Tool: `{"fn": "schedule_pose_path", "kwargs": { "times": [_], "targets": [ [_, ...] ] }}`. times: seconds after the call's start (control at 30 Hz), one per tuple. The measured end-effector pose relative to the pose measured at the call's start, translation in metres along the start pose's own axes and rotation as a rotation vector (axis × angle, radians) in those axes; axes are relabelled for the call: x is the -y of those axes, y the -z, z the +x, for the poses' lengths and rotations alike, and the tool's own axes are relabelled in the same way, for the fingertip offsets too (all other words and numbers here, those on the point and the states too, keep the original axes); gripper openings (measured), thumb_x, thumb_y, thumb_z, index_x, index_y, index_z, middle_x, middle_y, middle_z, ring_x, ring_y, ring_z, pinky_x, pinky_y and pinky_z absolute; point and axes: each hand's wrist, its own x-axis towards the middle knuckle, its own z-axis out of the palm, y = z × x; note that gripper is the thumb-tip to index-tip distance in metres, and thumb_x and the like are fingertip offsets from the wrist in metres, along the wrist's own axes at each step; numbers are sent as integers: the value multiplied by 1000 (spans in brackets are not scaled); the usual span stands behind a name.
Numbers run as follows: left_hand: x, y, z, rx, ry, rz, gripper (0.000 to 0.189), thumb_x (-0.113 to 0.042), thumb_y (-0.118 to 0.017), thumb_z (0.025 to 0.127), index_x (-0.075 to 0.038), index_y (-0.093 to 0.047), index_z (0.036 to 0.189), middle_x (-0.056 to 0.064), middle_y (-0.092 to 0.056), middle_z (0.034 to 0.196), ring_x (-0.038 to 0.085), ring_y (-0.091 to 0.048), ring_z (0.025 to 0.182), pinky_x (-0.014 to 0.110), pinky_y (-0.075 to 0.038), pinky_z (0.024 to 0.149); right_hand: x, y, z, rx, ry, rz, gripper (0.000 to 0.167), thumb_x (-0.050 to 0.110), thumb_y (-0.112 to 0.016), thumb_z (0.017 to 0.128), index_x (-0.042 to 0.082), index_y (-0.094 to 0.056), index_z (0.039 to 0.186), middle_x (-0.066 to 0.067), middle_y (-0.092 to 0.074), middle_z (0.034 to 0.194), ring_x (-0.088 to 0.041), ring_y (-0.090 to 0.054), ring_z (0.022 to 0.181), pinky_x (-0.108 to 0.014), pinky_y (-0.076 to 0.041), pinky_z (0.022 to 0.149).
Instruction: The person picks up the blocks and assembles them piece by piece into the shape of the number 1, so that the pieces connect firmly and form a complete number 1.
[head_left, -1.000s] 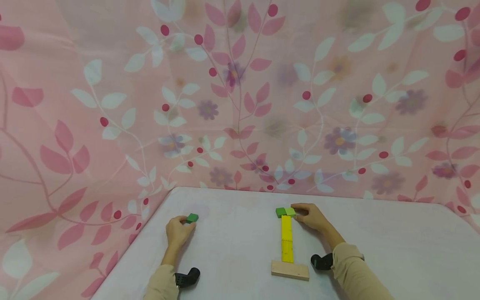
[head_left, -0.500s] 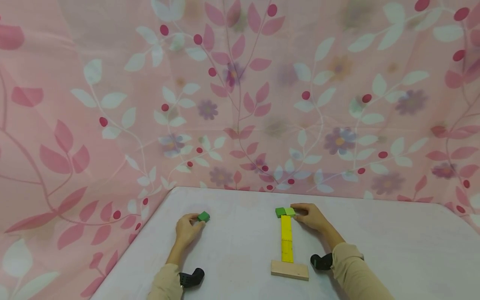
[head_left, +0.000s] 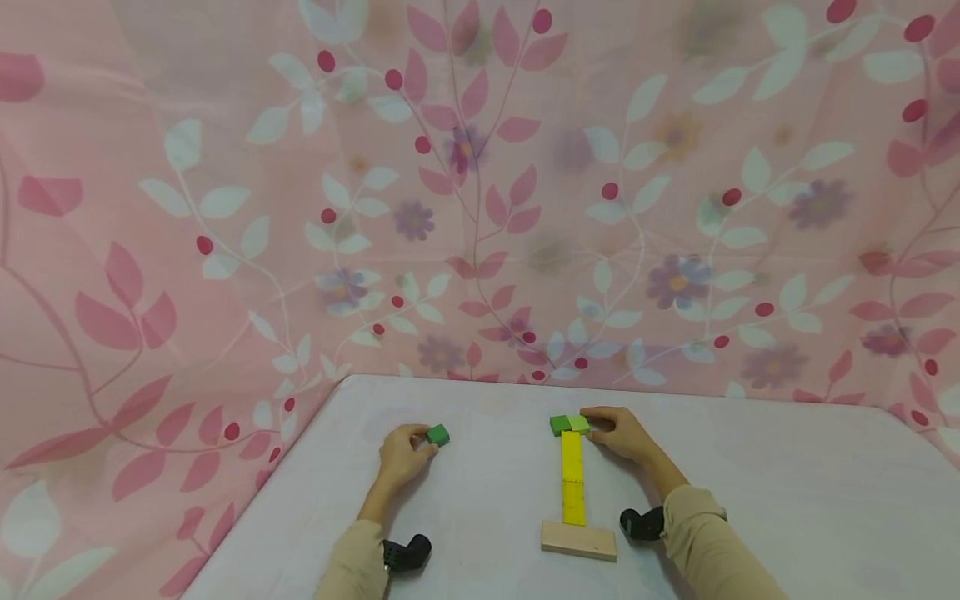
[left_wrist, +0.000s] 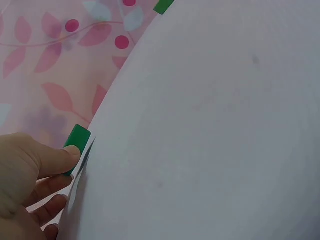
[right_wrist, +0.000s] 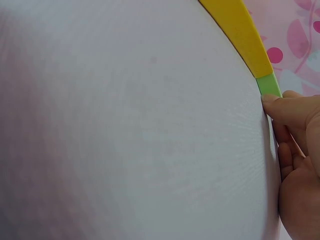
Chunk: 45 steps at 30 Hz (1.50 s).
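Between thumb and fingers, my left hand pinches a small dark green block over the left half of the table; the left wrist view shows the thumb across the block's face. My right hand holds a light green block by its right end, thumb and fingers on either side. Against that block's left side lies a mid-green block. Two yellow blocks line up end to end below the green pair, and a plain wooden block lies crosswise at their near end.
The white-covered table ends at a pink floral curtain behind and to the left. Each wrist carries a black camera mount that sticks out over the tabletop.
My left hand has moved steadily right with the dark green block, toward the laid blocks. The right hand has stayed in place on the light green block.
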Motion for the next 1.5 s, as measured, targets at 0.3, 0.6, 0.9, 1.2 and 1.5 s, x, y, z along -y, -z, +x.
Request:
{"fn": "schedule_pose_path", "kwargs": {
  "times": [0.3, 0.6, 0.9, 1.2, 1.5],
  "targets": [
    [-17, -17, 2, 11, -34, -9, 28, -8, -77, 72, -2, -71, 99, 11, -68, 91, 24, -59, 82, 43, -42, 72, -3, -1, 1, -9, -5, -19, 38, -1, -62, 84, -6, -59, 121, -23, -58, 123, -40, -51, 116, -52, -37, 100],
    [-33, -33, 6, 55, -71, -20, 29, -9, -77, 70, -2, -71, 98, 10, -68, 90, 24, -58, 81, 41, -38, 71, -2, -2, 1, -12, -9, -27, 37, -2, -62, 84, -6, -59, 121, -22, -59, 123, -38, -52, 115, -51, -38, 99],
    [-44, -44, 9, 84, -94, -26, 28, -10, -76, 71, -3, -71, 97, 10, -68, 91, 23, -58, 82, 42, -37, 73, -3, -1, 0, -11, 4, -19, 37, -2, -62, 84, -6, -59, 121, -22, -59, 122, -38, -52, 115, -51, -37, 100],
    [-50, -53, 12, 102, -115, -13, 27, -12, -76, 72, -3, -71, 97, 10, -67, 91, 24, -58, 83, 42, -38, 73, -4, -2, 0, -16, 6, -23, 37, -1, -63, 84, -6, -59, 121, -23, -59, 122, -39, -52, 115, -52, -38, 99],
    [-60, -62, 14, 129, -152, -44, 28, -11, -76, 71, -3, -71, 97, 10, -68, 90, 24, -58, 82, 40, -38, 72, -3, -3, 1, -21, -6, -31, 38, -2, -63, 84, -6, -59, 121, -23, -59, 122, -38, -52, 115, -51, -38, 99]
  ]
}}
